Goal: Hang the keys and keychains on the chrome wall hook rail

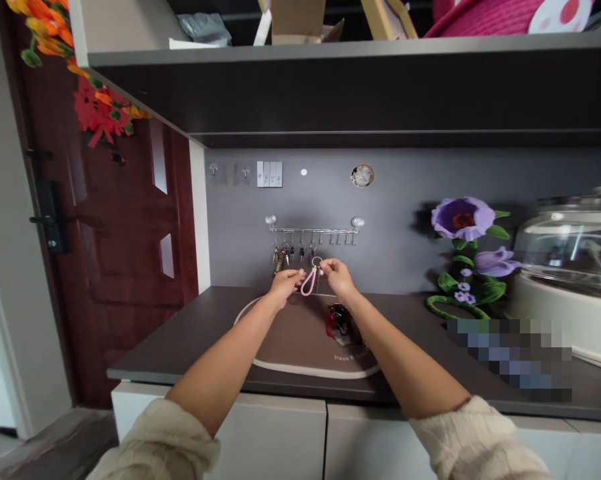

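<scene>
Both my arms reach forward over the dark counter [180, 340] toward a chrome hook rail [313, 230] on the grey wall. My left hand [284, 285] and my right hand [336, 275] pinch a pink loop keychain [309, 281] with a metal ring, held just under the rail's hooks. Several keys [283, 255] hang from the hooks at the rail's left end. Below my right forearm lies a red and black bunch of small things [336, 323] on a brown round mat [300, 340].
A dark red door [115, 267] with a black handle stands at the left. Purple artificial flowers [465, 253] and a white appliance with a clear lid [570, 267] stand at the right. A dark shelf [360, 87] hangs overhead. White cabinet fronts [280, 433] run below.
</scene>
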`<state>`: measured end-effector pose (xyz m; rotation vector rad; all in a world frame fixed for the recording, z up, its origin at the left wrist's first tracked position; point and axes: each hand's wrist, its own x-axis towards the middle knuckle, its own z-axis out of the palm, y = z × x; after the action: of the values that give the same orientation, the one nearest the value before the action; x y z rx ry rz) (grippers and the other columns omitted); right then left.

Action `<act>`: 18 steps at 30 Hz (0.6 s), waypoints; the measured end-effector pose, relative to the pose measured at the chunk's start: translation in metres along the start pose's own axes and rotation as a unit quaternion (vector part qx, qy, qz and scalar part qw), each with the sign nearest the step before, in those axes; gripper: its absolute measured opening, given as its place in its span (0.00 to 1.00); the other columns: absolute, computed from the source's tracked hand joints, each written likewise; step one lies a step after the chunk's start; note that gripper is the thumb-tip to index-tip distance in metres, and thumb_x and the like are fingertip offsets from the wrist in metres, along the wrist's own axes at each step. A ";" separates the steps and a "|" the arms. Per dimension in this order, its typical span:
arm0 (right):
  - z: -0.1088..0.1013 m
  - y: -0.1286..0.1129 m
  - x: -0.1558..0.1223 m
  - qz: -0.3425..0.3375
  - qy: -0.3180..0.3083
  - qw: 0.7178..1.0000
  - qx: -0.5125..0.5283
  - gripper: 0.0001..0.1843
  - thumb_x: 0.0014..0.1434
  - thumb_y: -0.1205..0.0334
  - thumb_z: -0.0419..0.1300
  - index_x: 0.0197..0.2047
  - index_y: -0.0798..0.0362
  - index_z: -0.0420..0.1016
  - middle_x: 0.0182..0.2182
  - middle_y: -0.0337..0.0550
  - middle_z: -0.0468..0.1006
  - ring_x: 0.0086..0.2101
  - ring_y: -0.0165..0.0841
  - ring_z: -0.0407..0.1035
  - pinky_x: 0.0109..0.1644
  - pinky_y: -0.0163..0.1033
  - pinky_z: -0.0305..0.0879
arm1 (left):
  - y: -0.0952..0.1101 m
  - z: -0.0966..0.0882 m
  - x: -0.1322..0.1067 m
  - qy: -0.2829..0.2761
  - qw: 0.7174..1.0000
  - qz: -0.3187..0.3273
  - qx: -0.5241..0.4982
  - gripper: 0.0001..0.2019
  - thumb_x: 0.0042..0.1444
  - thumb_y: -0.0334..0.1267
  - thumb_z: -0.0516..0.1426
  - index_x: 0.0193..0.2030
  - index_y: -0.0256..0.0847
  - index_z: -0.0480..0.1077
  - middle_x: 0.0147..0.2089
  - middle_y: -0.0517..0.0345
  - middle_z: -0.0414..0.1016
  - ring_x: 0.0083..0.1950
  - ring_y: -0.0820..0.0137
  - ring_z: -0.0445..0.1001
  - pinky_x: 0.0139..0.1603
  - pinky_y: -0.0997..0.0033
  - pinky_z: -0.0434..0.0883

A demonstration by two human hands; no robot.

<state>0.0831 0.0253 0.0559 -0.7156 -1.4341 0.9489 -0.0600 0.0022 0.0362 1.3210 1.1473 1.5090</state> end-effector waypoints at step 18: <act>0.001 -0.019 0.072 0.071 0.134 0.988 -0.006 0.06 0.49 0.74 0.50 0.23 0.57 0.63 0.14 0.33 0.63 0.17 0.21 0.59 0.24 0.30 0.66 | -0.036 0.009 -0.004 0.027 0.999 0.015 0.026 0.09 0.44 0.39 0.55 0.23 0.35 0.67 0.21 0.60 0.66 0.22 0.79 0.60 0.24 0.77 0.57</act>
<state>0.0768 0.0784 0.1072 -0.9273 -1.1646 0.9151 -0.0505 0.0088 0.0005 1.3449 1.2126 1.5545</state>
